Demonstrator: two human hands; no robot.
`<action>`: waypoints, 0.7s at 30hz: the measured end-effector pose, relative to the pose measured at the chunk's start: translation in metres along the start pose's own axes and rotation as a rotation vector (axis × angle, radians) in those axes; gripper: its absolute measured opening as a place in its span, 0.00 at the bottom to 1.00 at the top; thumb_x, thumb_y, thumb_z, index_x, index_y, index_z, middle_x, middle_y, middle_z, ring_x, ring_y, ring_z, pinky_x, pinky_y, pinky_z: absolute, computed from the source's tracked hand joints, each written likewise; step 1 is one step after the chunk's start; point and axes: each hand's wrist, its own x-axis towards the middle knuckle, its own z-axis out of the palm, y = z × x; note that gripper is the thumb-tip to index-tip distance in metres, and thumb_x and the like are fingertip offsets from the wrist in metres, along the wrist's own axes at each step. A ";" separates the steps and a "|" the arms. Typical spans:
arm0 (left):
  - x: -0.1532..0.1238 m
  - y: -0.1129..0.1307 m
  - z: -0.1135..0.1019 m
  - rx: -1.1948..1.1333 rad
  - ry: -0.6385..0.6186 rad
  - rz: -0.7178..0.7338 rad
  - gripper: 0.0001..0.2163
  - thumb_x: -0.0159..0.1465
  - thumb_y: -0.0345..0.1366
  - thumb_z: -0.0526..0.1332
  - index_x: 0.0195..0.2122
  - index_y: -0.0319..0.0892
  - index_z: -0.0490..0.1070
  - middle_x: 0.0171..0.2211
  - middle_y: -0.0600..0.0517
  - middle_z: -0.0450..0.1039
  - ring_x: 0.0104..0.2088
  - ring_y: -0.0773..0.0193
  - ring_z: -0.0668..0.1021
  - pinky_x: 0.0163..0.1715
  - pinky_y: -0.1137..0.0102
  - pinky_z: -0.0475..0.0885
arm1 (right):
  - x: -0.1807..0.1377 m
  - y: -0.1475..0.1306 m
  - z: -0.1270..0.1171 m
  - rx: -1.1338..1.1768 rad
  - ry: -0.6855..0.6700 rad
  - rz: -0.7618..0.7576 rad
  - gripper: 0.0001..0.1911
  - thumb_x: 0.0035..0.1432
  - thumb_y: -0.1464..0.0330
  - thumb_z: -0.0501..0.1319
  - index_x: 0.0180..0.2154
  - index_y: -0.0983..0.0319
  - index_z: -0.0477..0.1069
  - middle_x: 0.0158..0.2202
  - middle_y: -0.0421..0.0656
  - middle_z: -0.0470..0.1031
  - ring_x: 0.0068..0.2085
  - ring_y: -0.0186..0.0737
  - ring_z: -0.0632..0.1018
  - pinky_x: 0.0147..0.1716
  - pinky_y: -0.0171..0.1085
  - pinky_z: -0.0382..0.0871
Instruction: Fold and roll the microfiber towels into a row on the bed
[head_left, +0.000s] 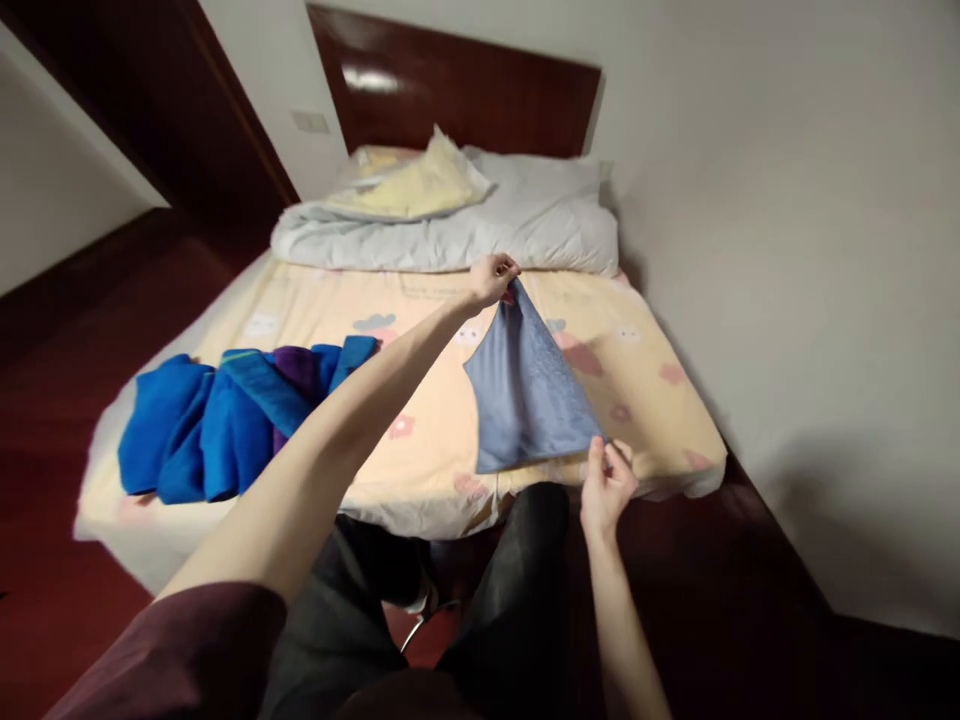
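Observation:
A blue-grey towel (pixel 525 390) hangs stretched between my two hands above the bed. My left hand (pixel 495 278) reaches far forward and pinches its upper corner. Closer to my body, my right hand (pixel 607 485) is closed on the lower right corner. The edge between the two hands runs taut and slanting, while the left part of the cloth droops in soft folds. Left of my left forearm, a heap of bright blue and purple cloths (pixel 240 410) lies on the bed, partly covered by that arm.
The bed (pixel 427 420) has a peach sheet with printed shapes. A rolled-back white quilt (pixel 540 215) and a yellow pillow (pixel 427 185) lie at its dark wooden headboard (pixel 465 85). A wall (pixel 810 250) stands to the right. My legs are at the bed's near edge.

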 end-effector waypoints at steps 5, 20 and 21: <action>-0.038 0.056 -0.084 -0.140 0.074 0.173 0.11 0.72 0.35 0.62 0.52 0.40 0.78 0.43 0.45 0.82 0.45 0.60 0.84 0.49 0.65 0.82 | 0.081 -0.067 -0.020 0.070 0.126 -0.264 0.36 0.68 0.42 0.64 0.22 0.56 0.52 0.21 0.32 0.48 0.24 0.31 0.57 0.25 0.35 0.56; -0.144 0.126 -0.224 -0.455 0.283 0.075 0.03 0.70 0.29 0.69 0.38 0.40 0.81 0.27 0.54 0.74 0.27 0.71 0.70 0.51 0.63 0.79 | 0.197 -0.236 -0.031 0.422 0.035 -0.324 0.02 0.65 0.76 0.70 0.41 0.68 0.82 0.41 0.58 0.87 0.37 0.40 0.85 0.39 0.41 0.77; -0.150 0.128 -0.228 -0.485 0.242 0.047 0.03 0.71 0.27 0.69 0.39 0.39 0.82 0.28 0.53 0.75 0.28 0.71 0.71 0.52 0.64 0.78 | 0.195 -0.240 -0.032 0.419 0.004 -0.305 0.03 0.64 0.76 0.71 0.41 0.68 0.82 0.40 0.57 0.87 0.36 0.39 0.84 0.38 0.40 0.77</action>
